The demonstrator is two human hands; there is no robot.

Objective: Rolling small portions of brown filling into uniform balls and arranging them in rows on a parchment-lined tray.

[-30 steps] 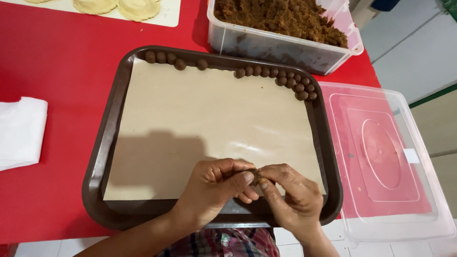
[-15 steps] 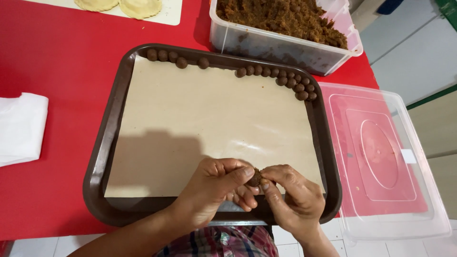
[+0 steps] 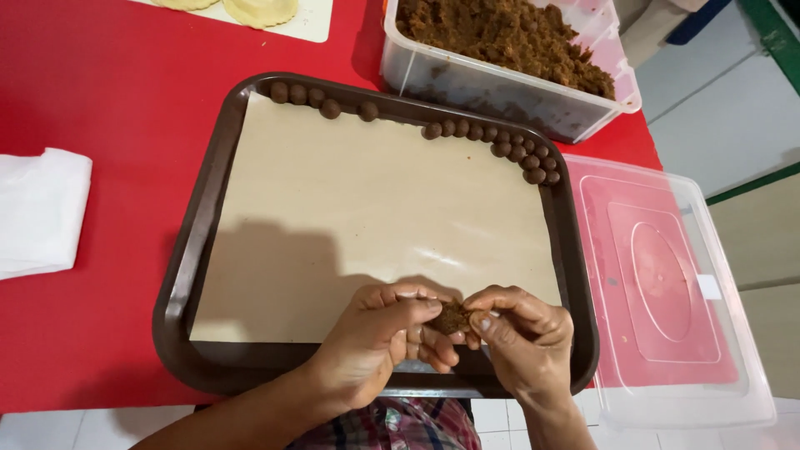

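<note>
The left hand [image 3: 375, 346] and the right hand [image 3: 525, 342] meet above the near edge of the dark brown plastic tray [image 3: 187, 275], and between them sits a small lump of brown crumbly dough [image 3: 452, 317]. The grip of each hand is clamped on this lump: the fingertips of the left hand press it from the left side, and the thumb and the bent fingers of the right hand press it from the right side. The lump lies exactly where the two grips come together, partly hidden by the fingers, so only its top is visible (its full shape I cannot tell). It is lifted a little above the tray and it does not touch the sheet of beige paper [image 3: 367, 217] that covers the bottom of the tray.

Along the far edge of the tray there is a row of small round brown balls [image 3: 475, 132], and it bends down at the right corner. Behind the tray stands a clear plastic box filled with brown crumbly mass [image 3: 508, 42]. To the right of the tray lies a flat clear plastic lid [image 3: 667, 283], just beside the tray's rim. On the left of the red desk [image 3: 100, 92] rests a folded white cloth [image 3: 37, 208], well apart from the hands.
</note>
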